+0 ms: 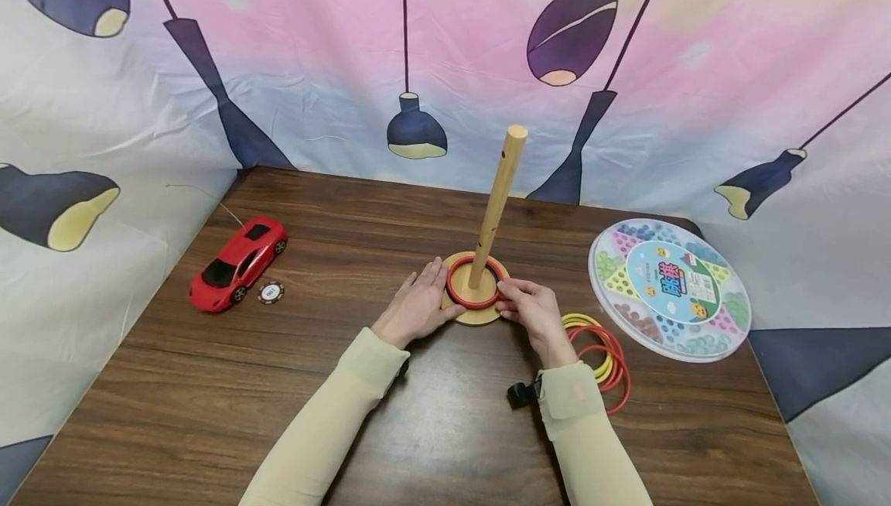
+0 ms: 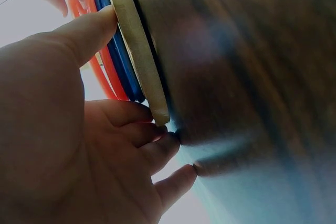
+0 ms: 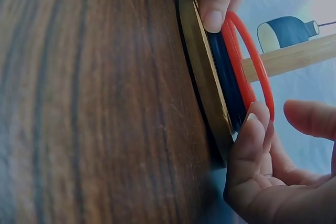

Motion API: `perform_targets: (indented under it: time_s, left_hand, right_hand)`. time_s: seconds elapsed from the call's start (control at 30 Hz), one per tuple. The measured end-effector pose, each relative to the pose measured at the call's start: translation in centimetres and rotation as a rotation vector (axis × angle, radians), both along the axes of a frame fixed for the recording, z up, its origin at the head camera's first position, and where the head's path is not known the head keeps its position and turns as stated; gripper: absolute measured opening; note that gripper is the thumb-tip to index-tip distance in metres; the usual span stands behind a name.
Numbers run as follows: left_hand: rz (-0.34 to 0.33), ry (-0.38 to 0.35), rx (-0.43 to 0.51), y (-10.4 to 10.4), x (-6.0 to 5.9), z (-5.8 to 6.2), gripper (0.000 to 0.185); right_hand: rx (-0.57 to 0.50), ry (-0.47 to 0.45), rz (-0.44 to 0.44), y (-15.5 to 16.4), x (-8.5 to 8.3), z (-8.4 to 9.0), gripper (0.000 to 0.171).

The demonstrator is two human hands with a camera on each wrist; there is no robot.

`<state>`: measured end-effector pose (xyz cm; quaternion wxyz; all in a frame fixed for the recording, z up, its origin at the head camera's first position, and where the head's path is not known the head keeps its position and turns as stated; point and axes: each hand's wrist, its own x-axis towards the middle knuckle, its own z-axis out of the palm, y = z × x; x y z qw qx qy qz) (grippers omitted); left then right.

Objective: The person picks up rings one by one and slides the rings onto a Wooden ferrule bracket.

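Observation:
A wooden peg rises from a round wooden base near the middle of the table. Red rings lie over dark blue rings around the peg's foot. My left hand rests at the base's left side, its thumb against the near edge and its fingers spread along the far side. On the right, my right hand holds the top red ring with its fingertips. That ring tilts up on this side, apart from the red ring below. Part of the right hand's grip is hidden.
Loose yellow and red rings lie beside my right wrist. A round Chinese checkers box is at the right. A red toy car and a poker chip sit at the left. Printed cloth hangs behind the table.

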<state>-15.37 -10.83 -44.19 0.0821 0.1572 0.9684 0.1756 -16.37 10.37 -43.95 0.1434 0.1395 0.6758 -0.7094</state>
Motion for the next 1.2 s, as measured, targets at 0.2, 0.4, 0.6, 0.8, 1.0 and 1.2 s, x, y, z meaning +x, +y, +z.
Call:
perform_targets:
  time_s: [0.2,0.4,0.6,0.8,1.0,1.2]
  left_hand:
    - [0.0,-0.008,-0.006,0.0,0.0,0.0,0.085]
    - [0.005,-0.02,-0.001,0.0,0.0,0.0,0.085]
    - [0.008,-0.023,0.0,0.0,0.0,-0.1,0.086]
    - [0.001,-0.004,0.011,0.0,0.0,0.1,0.085]
    - [-0.004,-0.001,0.002,-0.1,0.0,0.0,0.084]
    - [-0.006,0.003,-0.012,0.0,0.0,-0.1,0.084]
  right_hand:
    - [0.022,0.01,-0.001,0.1,0.2,0.1,0.032]
    - [0.016,0.008,-0.006,0.3,0.4,0.2,0.034]
    - [0.027,0.056,-0.02,1.0,1.5,1.7,0.036]
    - [0.099,0.161,-0.01,2.6,3.3,4.6,0.038]
    - [0.296,0.239,0.021,5.3,5.6,6.6,0.039]
    - [0.581,0.308,0.07,7.7,7.9,6.6,0.045]
